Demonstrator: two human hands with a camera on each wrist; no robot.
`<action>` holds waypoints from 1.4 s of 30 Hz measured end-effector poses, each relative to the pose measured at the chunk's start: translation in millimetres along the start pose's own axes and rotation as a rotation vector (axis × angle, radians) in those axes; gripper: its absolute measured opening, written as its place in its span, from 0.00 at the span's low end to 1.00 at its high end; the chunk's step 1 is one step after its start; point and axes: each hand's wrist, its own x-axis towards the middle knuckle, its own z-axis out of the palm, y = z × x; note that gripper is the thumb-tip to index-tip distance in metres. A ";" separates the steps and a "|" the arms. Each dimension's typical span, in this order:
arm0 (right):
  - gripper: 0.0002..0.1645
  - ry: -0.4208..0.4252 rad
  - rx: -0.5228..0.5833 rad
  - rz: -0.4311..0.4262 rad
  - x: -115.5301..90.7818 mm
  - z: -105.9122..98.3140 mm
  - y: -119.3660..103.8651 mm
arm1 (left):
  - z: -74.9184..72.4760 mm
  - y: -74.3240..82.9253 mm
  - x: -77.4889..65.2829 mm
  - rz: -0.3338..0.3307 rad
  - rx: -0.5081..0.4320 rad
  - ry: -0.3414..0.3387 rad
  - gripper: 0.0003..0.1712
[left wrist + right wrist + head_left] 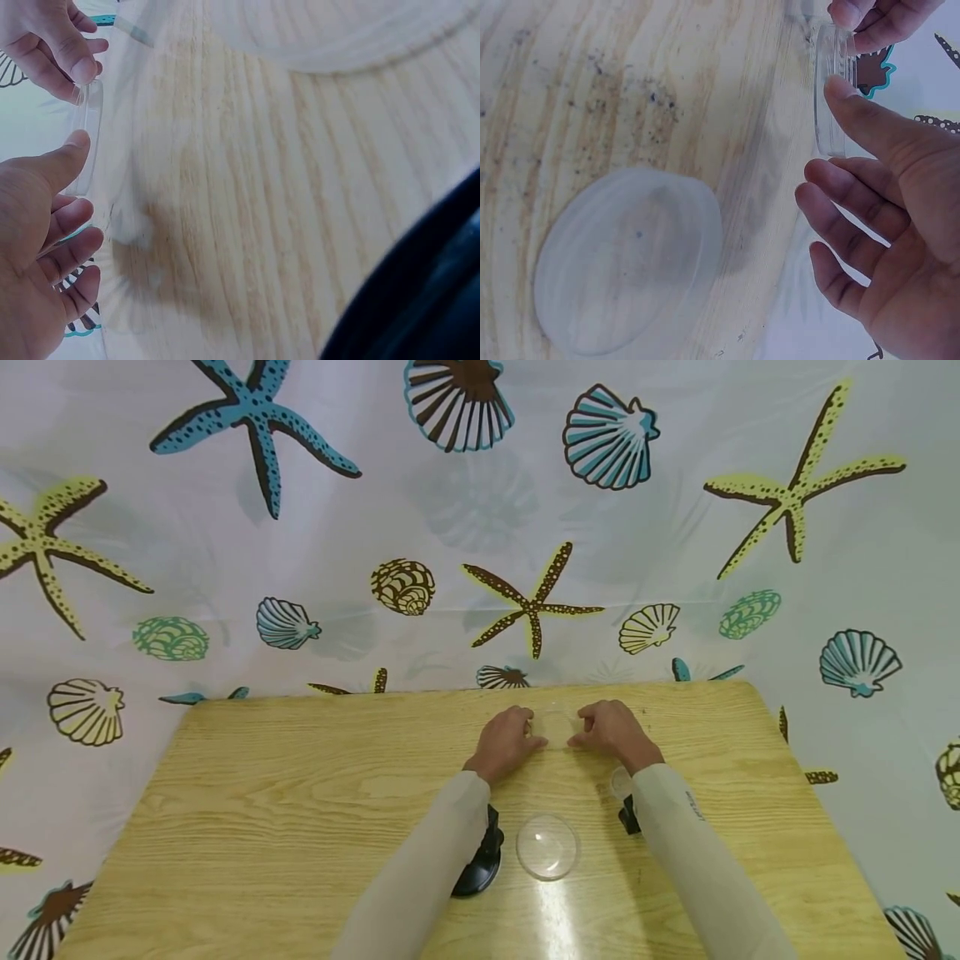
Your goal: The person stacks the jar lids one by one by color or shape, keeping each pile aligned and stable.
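Yeah, your left hand (508, 743) and right hand (613, 732) had the clear dish (556, 728) pinched right between them, just below head-view centre.

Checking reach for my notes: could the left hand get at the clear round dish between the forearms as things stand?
Probably yes, once free: the left hand pinches the far clear dish, but nothing covers the near clear dish and the tabletop between looks open.
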 end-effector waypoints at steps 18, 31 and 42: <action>0.34 0.022 -0.025 -0.059 -9.2 -5.7 -4.6 | -9.4 5.2 -9.6 0.029 -0.023 0.009 0.29; 0.35 0.036 -0.042 -0.076 -14.4 -11.4 -8.2 | -12.5 8.4 -13.1 0.027 -0.005 0.039 0.31; 0.35 0.025 -0.018 -0.063 -22.0 -14.8 -13.4 | -14.9 8.3 -19.6 0.037 0.000 0.049 0.27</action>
